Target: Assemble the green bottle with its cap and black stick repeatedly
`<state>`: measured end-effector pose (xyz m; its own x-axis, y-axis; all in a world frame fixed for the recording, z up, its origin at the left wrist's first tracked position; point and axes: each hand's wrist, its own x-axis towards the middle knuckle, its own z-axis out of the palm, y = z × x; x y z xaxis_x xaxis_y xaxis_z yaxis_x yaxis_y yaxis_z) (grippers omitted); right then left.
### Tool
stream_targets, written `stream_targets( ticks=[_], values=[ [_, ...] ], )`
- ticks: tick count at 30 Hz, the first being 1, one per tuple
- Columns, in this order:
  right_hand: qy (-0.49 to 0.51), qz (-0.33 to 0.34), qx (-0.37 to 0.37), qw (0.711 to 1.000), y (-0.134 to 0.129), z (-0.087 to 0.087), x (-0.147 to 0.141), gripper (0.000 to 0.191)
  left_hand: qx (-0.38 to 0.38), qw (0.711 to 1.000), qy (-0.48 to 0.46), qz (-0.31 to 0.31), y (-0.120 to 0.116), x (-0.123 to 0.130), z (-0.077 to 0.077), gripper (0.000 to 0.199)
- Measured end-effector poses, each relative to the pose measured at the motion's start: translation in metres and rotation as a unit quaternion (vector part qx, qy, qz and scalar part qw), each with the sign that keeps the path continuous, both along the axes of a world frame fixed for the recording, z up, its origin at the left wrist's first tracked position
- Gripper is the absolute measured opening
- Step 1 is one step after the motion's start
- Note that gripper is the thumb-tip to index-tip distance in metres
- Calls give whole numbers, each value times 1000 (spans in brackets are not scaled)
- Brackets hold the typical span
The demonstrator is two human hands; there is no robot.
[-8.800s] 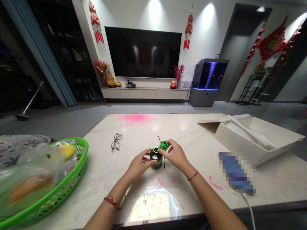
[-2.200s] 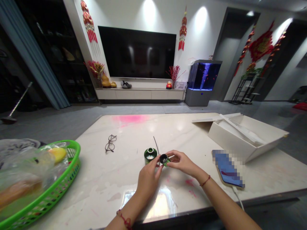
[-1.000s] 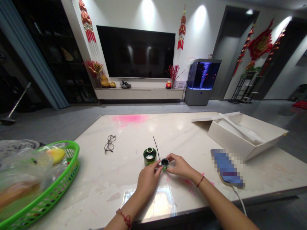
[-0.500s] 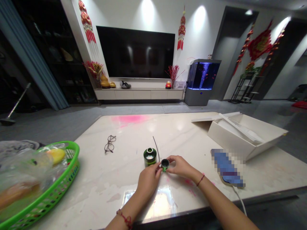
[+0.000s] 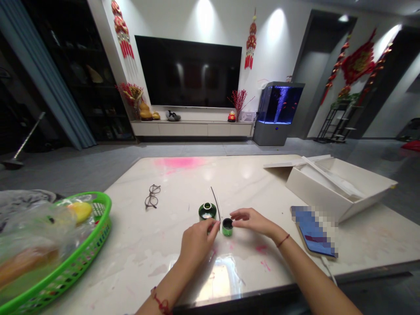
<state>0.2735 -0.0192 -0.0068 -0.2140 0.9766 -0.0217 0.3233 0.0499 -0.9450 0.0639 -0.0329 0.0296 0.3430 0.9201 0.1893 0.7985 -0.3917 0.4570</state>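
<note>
On the table stands a squat, dark green bottle (image 5: 203,211) with a pale-rimmed opening; my left hand (image 5: 197,240) hides its lower part. That hand's thumb and fingertips come together beside a thin black stick (image 5: 215,199); whether anything is between them is hidden. To the right of the stick, a small green cup-shaped piece (image 5: 227,229), dark inside, rests upright on the table. My right hand (image 5: 252,222) is beside this piece, fingers extended and apart, not wrapped around it. A thin white strip (image 5: 220,205) lies close to the stick.
Eyeglasses (image 5: 152,196) lie at left on the marble-look table (image 5: 131,245). A green basket (image 5: 98,232) with bagged items stands at far left. To the right are a phone (image 5: 310,232) with a cable and an open white box (image 5: 344,203). Pink stains mark the tabletop.
The small green piece, earlier held between both hands, now stands on the table. My right fingers have spread and drawn off it; my left hand has shifted left, its fingertips closer together.
</note>
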Motion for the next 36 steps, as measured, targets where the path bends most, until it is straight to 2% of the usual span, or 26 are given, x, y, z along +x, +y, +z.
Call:
stream_targets(
  ticks=[6, 9, 11, 15, 18, 23, 27, 31, 36],
  values=[
    [9, -97, 41, 994, 18, -6, -1, 27, 157, 987, -23, 23, 10, -14, 6, 34],
    [-18, -139, 66, 988, 30, -15, -3, 21, 193, 979, -45, 40, 19, -20, 5, 28],
    [-38, -153, 77, 984, 37, -19, -6, 18, 177, 980, -79, 55, 26, -23, 2, 25],
    [-57, -161, 91, 981, 45, -22, -15, 16, 77, 989, -113, 52, 39, -28, -9, 52],
    [-72, -162, 93, 980, 49, -22, -23, 15, 31, 992, -113, 37, 45, -31, -14, 60],
    [-112, -166, 79, 977, 56, -29, -29, 15, -27, 992, -125, 0, 49, -33, -11, 53],
    [-140, -159, 62, 975, 62, -33, -31, 15, -45, 988, -146, -1, 48, -33, -9, 52],
    [-166, -147, 45, 974, 65, -32, -34, 19, -64, 981, -184, -3, 49, -32, -12, 52],
    [-235, -158, 37, 958, 67, -28, -39, 30, -91, 973, -211, -2, 51, -32, -16, 54]
  ],
)
